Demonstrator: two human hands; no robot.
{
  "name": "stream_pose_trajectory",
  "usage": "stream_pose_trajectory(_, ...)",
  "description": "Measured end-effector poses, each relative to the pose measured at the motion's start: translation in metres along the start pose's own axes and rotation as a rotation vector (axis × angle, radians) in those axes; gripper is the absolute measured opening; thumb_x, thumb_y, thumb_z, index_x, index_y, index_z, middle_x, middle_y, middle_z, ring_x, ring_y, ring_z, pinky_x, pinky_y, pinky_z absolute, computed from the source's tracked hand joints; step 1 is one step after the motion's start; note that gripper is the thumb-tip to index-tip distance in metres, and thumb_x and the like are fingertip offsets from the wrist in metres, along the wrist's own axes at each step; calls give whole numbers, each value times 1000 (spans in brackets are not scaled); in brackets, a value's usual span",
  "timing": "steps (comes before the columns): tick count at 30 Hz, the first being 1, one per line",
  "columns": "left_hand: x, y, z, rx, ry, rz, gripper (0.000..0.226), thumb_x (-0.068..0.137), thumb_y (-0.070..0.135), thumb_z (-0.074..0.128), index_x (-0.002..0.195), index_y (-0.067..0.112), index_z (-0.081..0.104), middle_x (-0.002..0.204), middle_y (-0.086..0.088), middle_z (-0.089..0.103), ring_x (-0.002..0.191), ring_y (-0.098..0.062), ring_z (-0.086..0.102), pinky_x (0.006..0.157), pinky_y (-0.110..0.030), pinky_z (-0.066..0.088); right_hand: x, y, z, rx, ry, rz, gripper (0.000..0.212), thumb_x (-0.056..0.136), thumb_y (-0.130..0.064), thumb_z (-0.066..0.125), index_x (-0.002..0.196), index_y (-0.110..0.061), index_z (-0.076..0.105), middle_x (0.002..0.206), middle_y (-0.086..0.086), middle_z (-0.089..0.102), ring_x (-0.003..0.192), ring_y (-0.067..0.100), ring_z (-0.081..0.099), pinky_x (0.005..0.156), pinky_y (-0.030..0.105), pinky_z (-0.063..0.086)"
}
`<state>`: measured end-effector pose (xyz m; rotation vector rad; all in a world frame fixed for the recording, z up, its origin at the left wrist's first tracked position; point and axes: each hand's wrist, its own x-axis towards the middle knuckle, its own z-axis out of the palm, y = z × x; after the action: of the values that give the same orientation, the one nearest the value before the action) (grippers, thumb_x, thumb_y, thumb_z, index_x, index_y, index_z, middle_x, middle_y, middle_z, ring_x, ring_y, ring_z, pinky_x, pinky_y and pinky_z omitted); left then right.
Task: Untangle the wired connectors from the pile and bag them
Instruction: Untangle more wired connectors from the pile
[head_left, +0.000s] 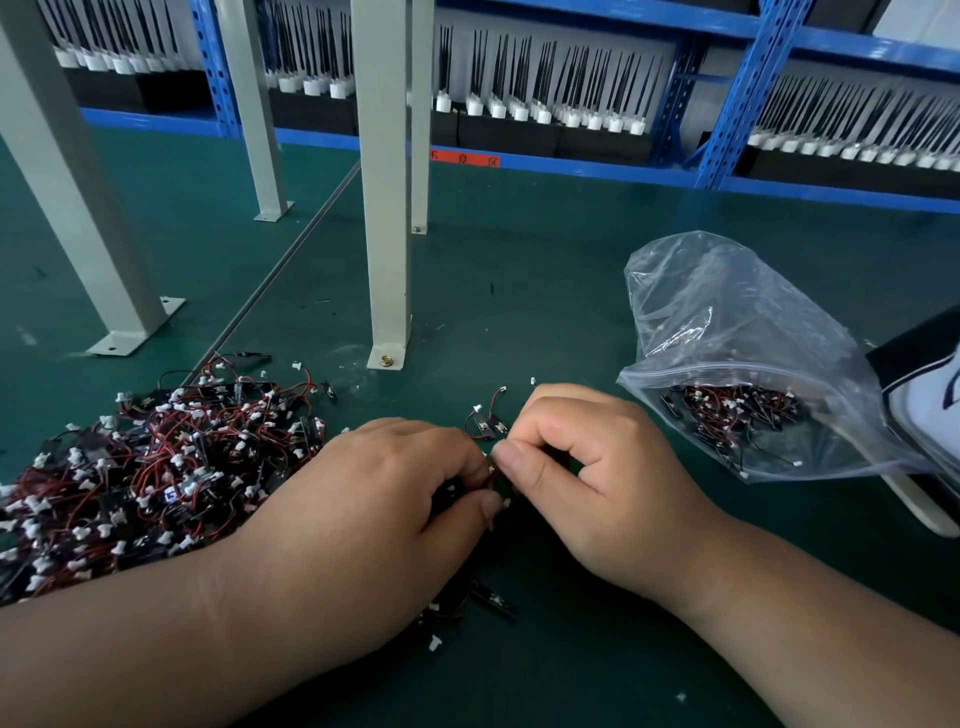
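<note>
Connectors (156, 467) lie tangled: white plugs, red-black wires.

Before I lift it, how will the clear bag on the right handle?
The bag looks thin and crumpled, so likely floppy and light. Its wired connectors lie loose near the mouth, so tipping it may spill some.

Grey metal posts (387, 208) stand bolted to a green bench top (519, 291), with blue racking (748, 93) holding black antennas (587, 78) behind.
</note>
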<state>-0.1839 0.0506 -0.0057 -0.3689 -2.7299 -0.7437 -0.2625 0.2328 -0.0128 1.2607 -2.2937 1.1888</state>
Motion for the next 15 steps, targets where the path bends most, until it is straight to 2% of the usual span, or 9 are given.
stream_pose_trajectory(6, -1, 0, 0, -2, -2, -3, 28, 87, 61, 40, 85, 37, 53, 75, 21, 52, 83, -1, 51, 71, -19, 42, 0, 1, -1, 8, 55, 0, 29, 93, -14, 62, 66, -7, 56, 66, -1, 50, 64, 19, 51, 57, 38, 41)
stream_pose_trajectory(15, -1, 2, -2, -19, -30, 1, 20, 87, 53, 44, 82, 37, 54, 75, 19, 54, 84, -1, 51, 75, -25, 44, 0, 1, -3, 25, 142, 10, 30, 91, -9, 60, 63, -4, 52, 61, -1, 47, 62, 14, 46, 57, 26, 37)
